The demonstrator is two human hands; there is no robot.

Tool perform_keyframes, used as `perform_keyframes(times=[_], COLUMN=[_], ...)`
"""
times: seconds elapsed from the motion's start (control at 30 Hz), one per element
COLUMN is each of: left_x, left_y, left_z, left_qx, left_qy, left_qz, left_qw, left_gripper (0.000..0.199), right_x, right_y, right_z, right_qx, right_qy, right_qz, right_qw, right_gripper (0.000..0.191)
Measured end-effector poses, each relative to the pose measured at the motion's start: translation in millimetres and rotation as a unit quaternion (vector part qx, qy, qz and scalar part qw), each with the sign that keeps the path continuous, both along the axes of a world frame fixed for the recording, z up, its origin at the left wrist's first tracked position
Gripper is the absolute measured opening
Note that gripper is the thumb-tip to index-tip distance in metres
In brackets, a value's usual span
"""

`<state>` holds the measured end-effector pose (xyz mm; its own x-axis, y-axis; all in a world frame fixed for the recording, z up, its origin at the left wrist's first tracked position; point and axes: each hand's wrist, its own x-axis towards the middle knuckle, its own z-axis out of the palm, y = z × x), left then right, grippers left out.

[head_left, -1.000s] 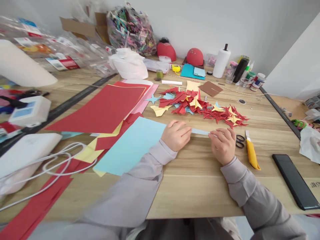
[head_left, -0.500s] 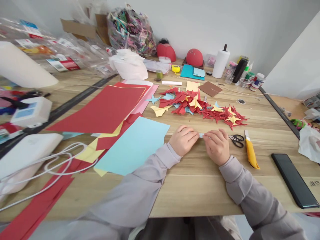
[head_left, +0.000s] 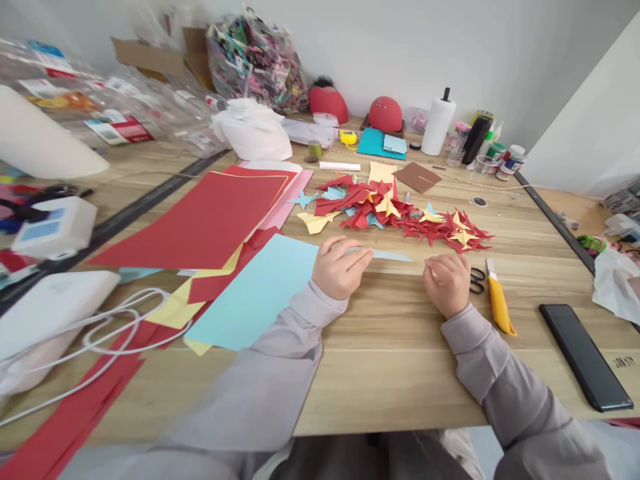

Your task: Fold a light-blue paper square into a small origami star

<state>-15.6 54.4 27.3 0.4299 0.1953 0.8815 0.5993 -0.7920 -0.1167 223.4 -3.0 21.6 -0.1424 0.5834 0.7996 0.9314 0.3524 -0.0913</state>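
My left hand [head_left: 341, 268] is closed, its fingers pinching a narrow light blue paper strip [head_left: 393, 255]. The strip's pointed end sticks out to the right over the wooden table. Apart from the strip, my right hand [head_left: 447, 285] is curled closed; whatever may be inside its fingers is hidden. Just right of that hand lie black scissors [head_left: 477, 280], partly covered by it. A yellow craft knife [head_left: 500, 303] rests beside them. Under my left forearm and wrist is a light blue sheet [head_left: 255, 290]. Beyond both hands lies a heap of red, yellow and blue folded paper pieces [head_left: 415, 223].
Red sheets [head_left: 200, 217] and a white cable [head_left: 115, 313] spread across the left. A black phone [head_left: 585, 357] lies at the right. Along the back stand a white bottle [head_left: 439, 127], a red dome [head_left: 385, 115] and a bag of colourful scraps [head_left: 257, 63].
My hands have moved apart, the left one leftward with the paper strip. The right hand has let go of the strip, which now shows at greater length.
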Motion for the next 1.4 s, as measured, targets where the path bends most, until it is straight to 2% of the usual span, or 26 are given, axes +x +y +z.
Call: perform_keyframes(times=[0.07,0.1,0.17,0.27,0.37,0.43,0.63,0.77,0.97,1.07,1.13,1.2,1.23,1.27,1.33,1.4], left_x=[-4,-4,0,10,16,15,-3,-7,-6,-9,-10,-7,-5,-1,9,18], left_y=[2,1,-1,-7,-11,-10,1,3,2,5,7,7,6,5,3,0], left_z=[1.3,1.4,0.4,-2.4,-3.4,-2.2,2.5,2.8,0.7,-1.4,-3.5,-6.9,-9.0,-11.5,-16.5,-20.3], left_qx=[0.001,-0.001,-0.004,-0.028,-0.055,-0.058,-0.047,-0.071,-0.062,-0.079,-0.120,-0.211,-0.276,-0.353,-0.499,-0.576], left_qy=[-0.008,-0.004,0.011,0.042,0.070,0.073,0.045,0.038,0.015,-0.030,-0.105,-0.202,-0.244,-0.278,-0.306,-0.284], left_qz=[0.013,0.013,0.004,-0.024,-0.057,-0.060,-0.015,0.013,0.034,0.045,0.063,0.050,0.018,-0.030,-0.163,-0.277], left_qw=[1.000,1.000,1.000,0.998,0.994,0.994,0.998,0.997,0.997,0.995,0.985,0.955,0.929,0.893,0.794,0.715], left_gripper=[0.024,0.023,0.022,0.020,0.019,0.018,0.014,0.017,0.020,0.018,0.017,0.018,0.019,0.021,0.039,0.054], right_x=[3,3,-3,-15,-23,-21,-9,-10,-16,-14,-13,-14,-15,-17,-23,-28], right_y=[2,1,-1,-6,-9,-8,-5,-5,-6,-6,-5,-4,-4,-4,-4,-5], right_z=[-1.9,-2.1,-1.3,0.6,1.9,2.4,-0.6,-3.3,-3.9,-4.3,-3.9,-2.9,-2.4,-2.0,-1.8,-2.6], right_qx=[0.014,0.015,0.000,-0.054,-0.060,-0.046,-0.015,-0.034,-0.053,-0.064,-0.085,-0.138,-0.176,-0.217,-0.296,-0.364], right_qy=[0.030,0.036,0.028,-0.015,-0.034,-0.021,0.037,0.070,0.110,0.155,0.229,0.331,0.386,0.441,0.535,0.594], right_qz=[-0.045,-0.048,-0.006,0.080,0.114,0.108,0.072,0.073,0.088,0.062,0.036,0.033,0.048,0.071,0.122,0.153], right_qw=[0.998,0.998,1.000,0.995,0.991,0.993,0.997,0.994,0.989,0.984,0.969,0.933,0.904,0.868,0.782,0.701], right_gripper=[0.012,0.010,0.011,0.022,0.013,0.015,0.011,0.013,0.018,0.018,0.018,0.020,0.022,0.025,0.032,0.037])
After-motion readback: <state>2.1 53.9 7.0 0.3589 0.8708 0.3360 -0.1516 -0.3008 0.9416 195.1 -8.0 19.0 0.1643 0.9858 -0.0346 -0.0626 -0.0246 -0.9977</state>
